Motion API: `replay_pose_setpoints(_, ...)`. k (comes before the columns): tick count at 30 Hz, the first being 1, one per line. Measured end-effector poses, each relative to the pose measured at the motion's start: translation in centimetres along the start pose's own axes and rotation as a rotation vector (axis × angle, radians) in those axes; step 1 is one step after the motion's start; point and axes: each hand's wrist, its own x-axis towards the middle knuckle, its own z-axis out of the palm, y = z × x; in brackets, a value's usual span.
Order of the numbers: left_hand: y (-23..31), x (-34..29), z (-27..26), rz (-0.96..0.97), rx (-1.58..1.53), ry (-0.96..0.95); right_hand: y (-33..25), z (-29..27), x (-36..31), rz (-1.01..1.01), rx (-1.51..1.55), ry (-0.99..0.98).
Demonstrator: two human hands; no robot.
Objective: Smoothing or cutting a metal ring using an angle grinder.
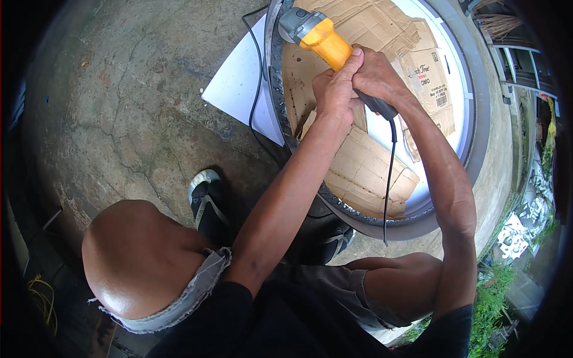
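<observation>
Both my hands are wrapped round a yellow and grey angle grinder [327, 43]. My left hand [333, 94] grips the underside of its body, with the thumb up along the yellow housing. My right hand [380, 74] closes over the top, near the black rear handle. The grinder's grey head points to the far left, above the rim of a large round grey frame [471, 134]; its disc cannot be made out. A black power cord [391, 173] hangs from the handle's end. Inside the frame, brown cardboard pieces [370, 173] lie over a white surface.
A white sheet [233, 89] lies on the cracked concrete floor [131, 95], partly beneath the frame. Another black cable [258, 98] runs across it. My sandalled feet stand close to the frame's near edge. Green plants [492, 304] grow at the lower right.
</observation>
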Motion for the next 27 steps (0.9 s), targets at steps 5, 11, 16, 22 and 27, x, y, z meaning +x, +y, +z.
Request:
replay_pose_setpoints(5, 0.34, 0.0, -0.19, 0.013, -0.013, 0.029, -0.39, 0.09, 0.37, -0.003, -0.007, -0.006)
replay_pose_setpoints(11, 0.48, -0.02, -0.09, 0.002, -0.024, 0.032, -0.65, -0.23, 0.1, 0.025, 0.029, -0.025)
replay_pose_setpoints(16, 0.8, -0.12, -0.17, -0.015, 0.007, 0.03, -0.72, 0.07, 0.22, 0.023, 0.003, -0.005)
replay_pose_setpoints(22, 1.04, 0.02, -0.34, -0.031, 0.034, 0.008, -0.71, 0.26, 0.56, 0.05, 0.031, -0.049)
replay_pose_setpoints(27, 0.95, 0.03, -0.13, -0.01, -0.011, 0.062, -0.46, -0.22, 0.32, 0.02, 0.082, -0.054)
